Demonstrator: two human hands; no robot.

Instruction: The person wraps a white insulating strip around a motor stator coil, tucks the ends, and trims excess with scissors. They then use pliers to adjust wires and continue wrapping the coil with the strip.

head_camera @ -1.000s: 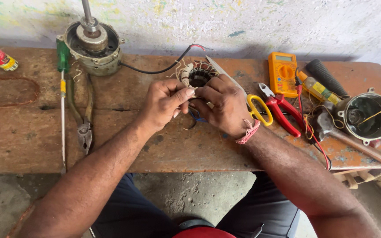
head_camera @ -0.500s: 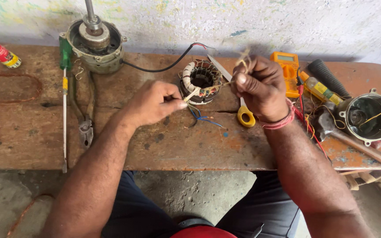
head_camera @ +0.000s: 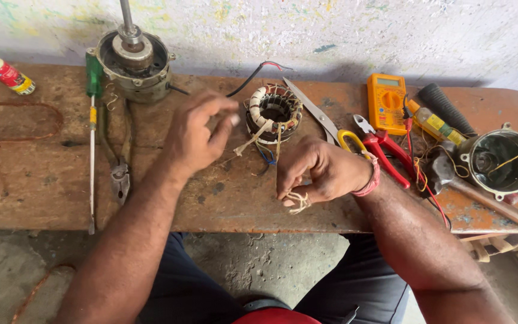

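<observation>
I see the left hand (head_camera: 196, 135) raised over the workbench (head_camera: 43, 180), fingers loosely curled and pinching the end of a pale strip (head_camera: 253, 137) that runs to the wound coil (head_camera: 274, 111); the coil sits on the bench at centre, towards the far side, just right of that hand, with black and red wires (head_camera: 253, 75) leading away behind it. The right hand (head_camera: 322, 171) rests at the near edge of the bench, clenched round a small tangle of pale string (head_camera: 297, 201) that hangs out below the fingers; a pink band circles its wrist. Just beyond the right hand lie scissors (head_camera: 325, 123) with a yellow handle, touching red pliers (head_camera: 385, 153); a yellow meter (head_camera: 387, 102) stands further right, near a round metal housing (head_camera: 502, 162). On the far left, a motor body with shaft (head_camera: 133, 60) stands upright; a green screwdriver (head_camera: 93, 126) and dark pliers (head_camera: 118, 162) lie beside it; a small red bottle (head_camera: 4, 72) lies at the far left corner.
</observation>
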